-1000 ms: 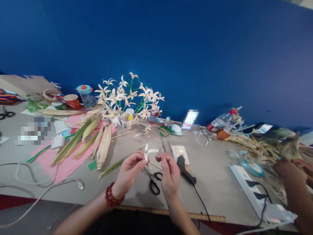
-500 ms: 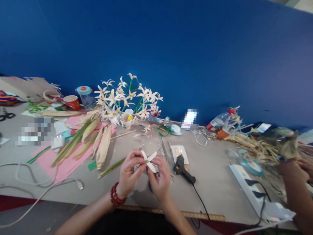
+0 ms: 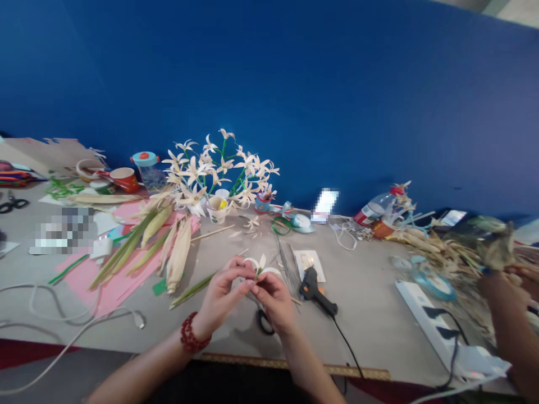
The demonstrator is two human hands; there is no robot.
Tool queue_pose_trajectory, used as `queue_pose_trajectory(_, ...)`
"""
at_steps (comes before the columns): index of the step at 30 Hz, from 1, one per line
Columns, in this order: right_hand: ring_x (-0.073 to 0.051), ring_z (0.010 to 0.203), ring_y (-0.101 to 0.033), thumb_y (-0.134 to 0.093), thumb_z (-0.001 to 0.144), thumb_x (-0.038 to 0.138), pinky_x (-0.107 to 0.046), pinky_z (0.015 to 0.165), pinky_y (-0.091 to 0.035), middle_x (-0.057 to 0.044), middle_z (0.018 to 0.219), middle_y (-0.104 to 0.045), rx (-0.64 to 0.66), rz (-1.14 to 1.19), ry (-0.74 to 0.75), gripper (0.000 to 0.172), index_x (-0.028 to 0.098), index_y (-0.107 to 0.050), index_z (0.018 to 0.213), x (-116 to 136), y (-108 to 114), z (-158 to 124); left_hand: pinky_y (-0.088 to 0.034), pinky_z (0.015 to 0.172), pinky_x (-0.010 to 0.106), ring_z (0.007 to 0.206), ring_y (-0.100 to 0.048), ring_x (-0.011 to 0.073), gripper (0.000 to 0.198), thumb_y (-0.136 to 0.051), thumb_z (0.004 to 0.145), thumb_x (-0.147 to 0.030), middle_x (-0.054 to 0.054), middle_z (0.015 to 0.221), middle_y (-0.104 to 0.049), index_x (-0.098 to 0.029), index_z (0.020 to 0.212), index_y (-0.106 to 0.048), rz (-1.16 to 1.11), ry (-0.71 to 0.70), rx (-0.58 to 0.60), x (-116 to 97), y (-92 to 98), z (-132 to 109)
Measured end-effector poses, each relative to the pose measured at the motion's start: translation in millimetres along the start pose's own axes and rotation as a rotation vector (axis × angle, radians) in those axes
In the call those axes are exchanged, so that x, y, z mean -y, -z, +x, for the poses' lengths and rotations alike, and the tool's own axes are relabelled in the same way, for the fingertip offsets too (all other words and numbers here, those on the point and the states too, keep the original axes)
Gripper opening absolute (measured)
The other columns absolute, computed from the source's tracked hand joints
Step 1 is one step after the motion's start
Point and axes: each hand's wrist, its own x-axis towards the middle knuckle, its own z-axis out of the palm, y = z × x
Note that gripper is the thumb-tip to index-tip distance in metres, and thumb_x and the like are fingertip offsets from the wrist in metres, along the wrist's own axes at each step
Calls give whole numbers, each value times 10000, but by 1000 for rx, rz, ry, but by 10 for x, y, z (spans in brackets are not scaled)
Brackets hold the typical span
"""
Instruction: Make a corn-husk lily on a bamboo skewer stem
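Note:
Between my two hands, above the near middle of the table, is a white corn-husk flower (image 3: pixel 262 261) with a little green at its base. My left hand (image 3: pixel 227 294), with a red bead bracelet at the wrist, pinches the base with thumb and fingertips. From the other side my right hand (image 3: pixel 275 303) is closed on the same spot, and the fingers hide part of the flower. Black-handled scissors (image 3: pixel 265 323) lie beneath my right hand. A black glue gun (image 3: pixel 315 292) rests to the right, by thin wires (image 3: pixel 287 264).
Finished husk flowers (image 3: pixel 225 165) stand in a paper cup (image 3: pixel 218 209) at the back. Corn husks (image 3: pixel 179 252) lie on pink paper (image 3: pixel 88 275) at left. A white power strip (image 3: pixel 433 322) sits at right, near another person's arm (image 3: pixel 501 314). A blue wall (image 3: pixel 295 101) rises behind.
The flower has been turned over between my fingers: its open face showed before, and now its petals point away with the green base towards me. The scissors' handle shows more.

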Motion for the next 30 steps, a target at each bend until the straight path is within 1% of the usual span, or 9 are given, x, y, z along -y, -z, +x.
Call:
queue_pose_trajectory(4, -162, 697, -631, -818, 689, 458, -311, 685, -546, 13, 740, -662, 42, 63, -68, 303, 221, -644, 763, -8, 5, 23, -432, 907, 345, 998, -549, 226, 90, -680, 839, -275, 70, 966, -600, -207, 837, -739, -11, 46, 41, -14, 49, 17)
queue_pose_trajectory(8, -159, 703, -645, -807, 713, 426, -307, 710, -544, 14, 744, -680, 72, 31, -66, 252, 221, -677, 781, -27, 3, 36, -442, 864, 333, 952, -558, 222, 88, -691, 830, -274, 68, 928, -601, -195, 829, -728, 58, 18, 60, -44, 133, 44)
queue_pose_trajectory(13, -192, 800, -656, -741, 786, 410, -308, 724, -533, -27, 878, -709, 116, -126, 23, 235, 222, -709, 923, -3, 55, 34, -442, 813, 324, 895, -572, 208, 88, -632, 876, -224, 69, 902, -607, -191, 855, -711, 232, -112, 139, -57, 282, 81)
queue_pose_trajectory(16, -161, 699, -601, -707, 808, 442, -256, 636, -479, -15, 791, -669, 95, -222, -9, 259, 199, -695, 896, 4, 137, 52, -444, 793, 327, 866, -566, 203, 90, -608, 892, -207, 69, 875, -619, -183, 863, -691, 288, -222, 187, -30, 336, 121)
queue_pose_trajectory(19, -147, 648, -543, -684, 814, 469, -243, 604, -424, -12, 725, -625, 19, -303, -36, 295, 175, -677, 835, -29, 225, 86, -449, 799, 336, 849, -568, 199, 71, -603, 895, -189, 57, 838, -639, -183, 867, -669, 312, -327, 173, 5, 358, 171)
queue_pose_trajectory(21, -155, 656, -536, -669, 819, 458, -250, 607, -414, -19, 728, -614, -13, -356, -15, 287, 172, -668, 825, -65, 283, 103, -458, 794, 338, 832, -572, 193, 68, -595, 898, -171, 52, 828, -647, -186, 879, -659, 328, -380, 158, 25, 376, 198)
queue_pose_trajectory(24, -158, 634, -516, -653, 821, 365, -250, 594, -400, 7, 685, -556, -62, -494, 67, 202, 185, -655, 912, -123, 381, 105, -476, 783, 346, 815, -582, 188, 102, -569, 903, -141, 52, 830, -653, -192, 915, -656, 361, -466, 160, 74, 440, 215)
queue_pose_trajectory(27, -147, 555, -467, -594, 787, 219, -238, 542, -361, 53, 593, -444, -113, -664, 130, 140, 191, -635, 918, -179, 511, 65, -499, 771, 338, 826, -597, 192, 100, -573, 895, -149, 52, 822, -646, -191, 904, -663, 406, -485, 67, 203, 542, 207)
queue_pose_trajectory(30, -145, 509, -452, -519, 740, 136, -237, 513, -346, 63, 550, -394, -159, -837, 174, 147, 191, -625, 825, -208, 664, -9, -535, 780, 321, 867, -629, 198, 68, -613, 880, -222, 59, 869, -651, -183, 872, -667, 395, -368, -175, 403, 640, 187)
